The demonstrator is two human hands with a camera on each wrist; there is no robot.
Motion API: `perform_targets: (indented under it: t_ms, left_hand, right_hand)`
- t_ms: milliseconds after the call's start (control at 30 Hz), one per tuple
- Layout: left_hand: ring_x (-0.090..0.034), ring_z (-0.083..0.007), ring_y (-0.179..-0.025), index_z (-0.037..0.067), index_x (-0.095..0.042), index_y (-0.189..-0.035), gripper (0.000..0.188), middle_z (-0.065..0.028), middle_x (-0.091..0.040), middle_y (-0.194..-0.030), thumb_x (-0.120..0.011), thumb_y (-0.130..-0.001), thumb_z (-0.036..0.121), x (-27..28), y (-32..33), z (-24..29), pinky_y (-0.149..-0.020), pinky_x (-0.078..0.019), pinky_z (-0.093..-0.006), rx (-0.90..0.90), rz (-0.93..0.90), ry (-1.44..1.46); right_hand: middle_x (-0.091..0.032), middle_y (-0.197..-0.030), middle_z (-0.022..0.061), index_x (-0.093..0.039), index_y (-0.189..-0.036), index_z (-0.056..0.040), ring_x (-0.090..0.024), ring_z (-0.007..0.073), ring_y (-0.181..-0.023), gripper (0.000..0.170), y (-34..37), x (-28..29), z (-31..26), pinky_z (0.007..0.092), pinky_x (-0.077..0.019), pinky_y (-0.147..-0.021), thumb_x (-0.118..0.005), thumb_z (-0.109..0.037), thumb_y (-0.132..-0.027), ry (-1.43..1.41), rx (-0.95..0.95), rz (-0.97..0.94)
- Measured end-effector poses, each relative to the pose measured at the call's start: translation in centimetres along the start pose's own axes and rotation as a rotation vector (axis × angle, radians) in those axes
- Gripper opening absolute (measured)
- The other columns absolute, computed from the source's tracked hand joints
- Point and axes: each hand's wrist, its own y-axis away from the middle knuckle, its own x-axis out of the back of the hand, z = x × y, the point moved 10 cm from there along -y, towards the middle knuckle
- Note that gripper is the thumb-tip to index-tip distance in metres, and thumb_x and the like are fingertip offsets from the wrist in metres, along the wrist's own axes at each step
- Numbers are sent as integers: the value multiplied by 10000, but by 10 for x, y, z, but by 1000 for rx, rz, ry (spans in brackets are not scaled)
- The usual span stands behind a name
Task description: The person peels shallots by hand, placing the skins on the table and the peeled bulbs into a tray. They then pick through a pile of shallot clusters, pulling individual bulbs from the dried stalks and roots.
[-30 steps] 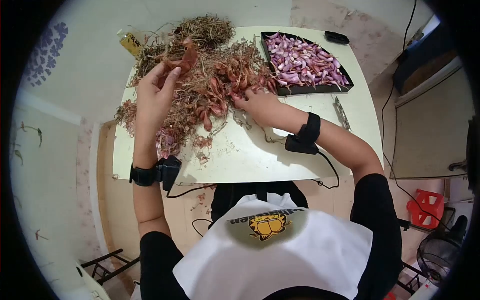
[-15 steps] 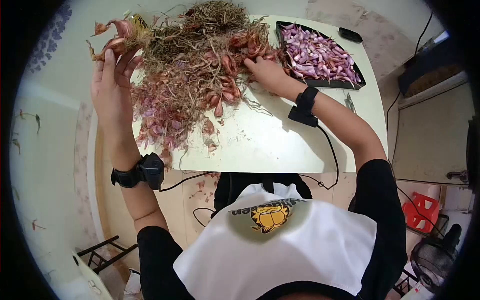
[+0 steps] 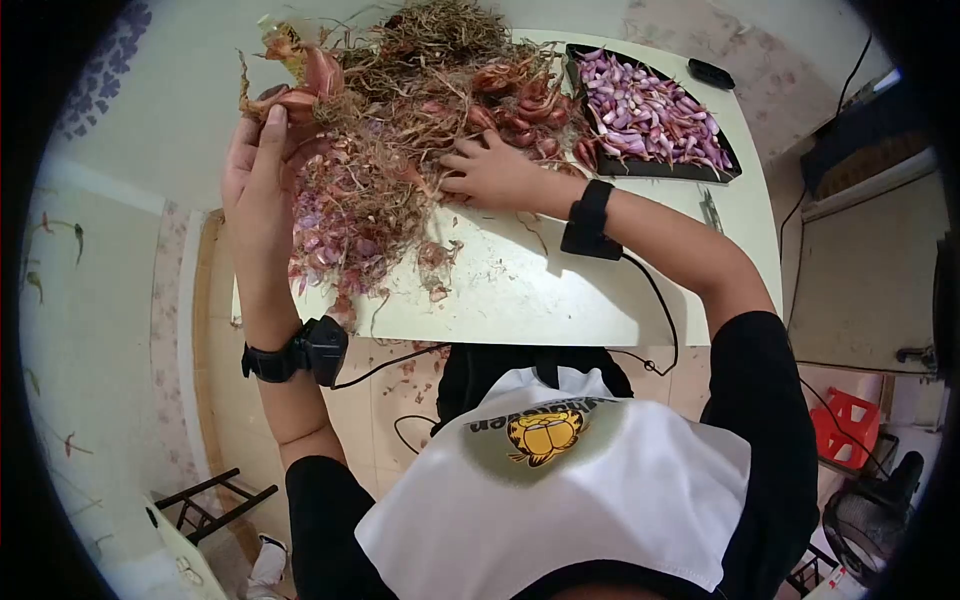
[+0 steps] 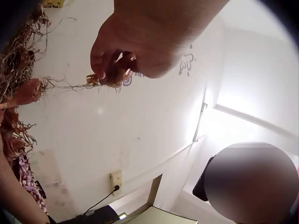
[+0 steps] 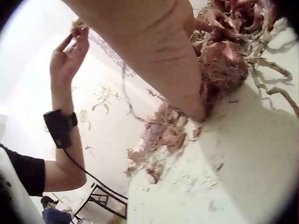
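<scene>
My left hand point(image 3: 262, 180) is raised at the left of the table and pinches a small bunch of reddish-brown shallots point(image 3: 322, 78) between thumb and fingers. In the left wrist view, dry roots hang from that bunch point(image 4: 112, 80). At the near edge of the heap, my right hand point(image 3: 500, 178) lies palm down with bent fingers over a clump of dry-skinned shallots point(image 5: 224, 70). The right hand's palm hides most of its grip. More unpeeled shallots point(image 3: 525, 110) lie just beyond it, among dried stalks and roots point(image 3: 430, 45).
A black fan-shaped tray point(image 3: 660, 172) full of peeled purple shallots point(image 3: 650, 115) stands at the back right. Loose purple skins point(image 3: 335, 245) lie at the left. A metal tool point(image 3: 710, 210), a black object point(image 3: 711, 73) and a yellow-labelled bottle point(image 3: 283, 45) are also on the table.
My left hand, holding its bunch, swung out left and has come partly back right. The right hand has shifted left and nearer, from the shallots near the tray onto another clump.
</scene>
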Motion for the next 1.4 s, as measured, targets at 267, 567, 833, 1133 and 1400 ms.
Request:
perform_targets:
  t_ms: [267, 567, 833, 1133, 1400]
  left_hand:
    - [-563, -112, -857, 24, -503, -1109, 266, -38, -580, -970, -461, -913, 200, 18, 7, -13, -709, -439, -247, 76, 45, -71]
    - [-526, -95, -884, 40, -487, -1110, 260, -26, -559, -986, -433, -908, 193, -22, 2, -22, -748, -420, -242, 150, -126, -71]
    - [-538, -83, -776, 31, -538, -963, 320, -22, -584, -854, -488, -898, 341, -103, -35, -69, -687, -428, -220, 291, -319, -30]
    - [-535, -123, -926, 24, -508, -1035, 303, -50, -564, -978, -490, -902, 296, -89, -109, -5, -791, -447, -276, -136, -121, -6]
    - [-522, -83, -735, 64, -549, -879, 229, 4, -568, -796, -504, -885, 288, -32, -94, 9, -672, -402, -230, 31, -8, -96]
  right_hand:
    - [-295, -1382, 34, -417, -1219, -178, -292, 237, -1266, 454, 34, -10, 55, 442, -238, -1031, -525, -171, -778, 166, 81, 44]
    - [-432, -1277, 162, -563, -1124, -65, -369, 315, -1211, 432, 23, 43, 82, 421, -335, -980, -588, -301, -763, -368, -52, -130]
    - [-577, -1078, 136, -533, -1146, -62, -524, 211, -1044, 589, 24, 126, 86, 308, -418, -844, -571, -518, -776, -971, -296, 140]
    - [-580, -691, 27, -590, -1002, -49, -505, 92, -528, 270, 33, 49, 103, 238, -447, -518, -424, -248, -925, -990, -385, 232]
    - [-536, -700, 132, -445, -1100, 12, -573, 233, -703, 295, 55, 1, 118, 358, -504, -666, -358, -215, -932, -2231, -692, 315]
